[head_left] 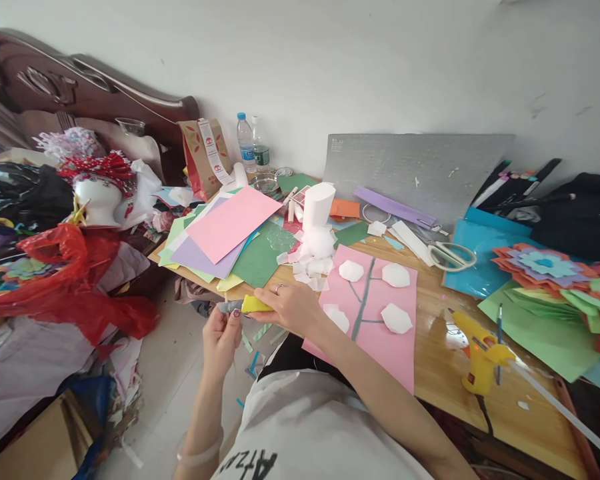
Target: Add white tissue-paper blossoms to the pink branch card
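At the desk edge, a yellow paper piece is gripped by both hands: left hand, right hand.

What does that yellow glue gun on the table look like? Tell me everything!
The glue gun is bright yellow plastic with a pointed nozzle aimed up and to the left. A small orange spot shows on its body. It stands tilted on the wooden table, its handle down near the front edge, where a dark cord leaves its base. A pale glue stick pokes out of its back, running off to the right. Neither hand touches it; the pink sheet lies apart on its left.
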